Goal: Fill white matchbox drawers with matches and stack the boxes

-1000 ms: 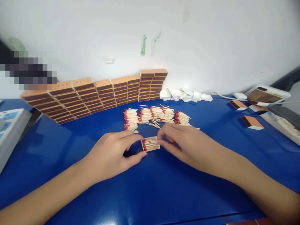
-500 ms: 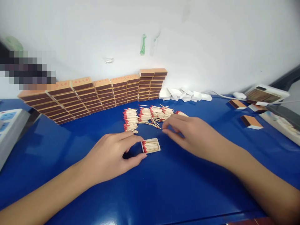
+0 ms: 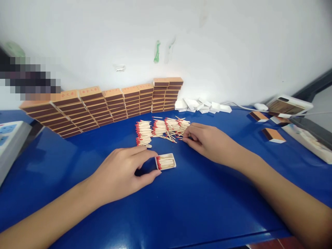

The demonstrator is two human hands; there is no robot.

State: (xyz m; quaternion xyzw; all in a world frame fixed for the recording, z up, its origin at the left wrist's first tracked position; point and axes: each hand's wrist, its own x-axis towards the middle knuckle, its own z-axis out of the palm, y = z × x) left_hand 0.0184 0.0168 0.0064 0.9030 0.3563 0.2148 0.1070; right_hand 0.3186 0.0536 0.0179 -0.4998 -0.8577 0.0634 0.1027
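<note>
My left hand [image 3: 127,169] steadies a small white matchbox tray [image 3: 174,162] by its left end, thumb at the near corner and index finger at the far one. Red-headed matches [image 3: 166,162] lie in the tray, heads to the left. Beyond it, loose matches [image 3: 144,131] are spread in several piles on the blue table [image 3: 166,214]. At the right edge of these piles, my right hand [image 3: 204,138] has thumb and fingertips closed around a match or two; a red head shows at the tips, but the exact number is hidden.
Stacked matchboxes [image 3: 90,103] line the wall at the back left. White empty trays [image 3: 202,105] are heaped behind the matches. To the right lie a few single matchboxes [image 3: 275,135], a white-cased phone [image 3: 289,105] and a cable. A white box [image 3: 12,145] stands at the left edge.
My right hand has shifted slightly right and its fingertips have come together at the edge of the match piles. The left hand and tray stay in place.
</note>
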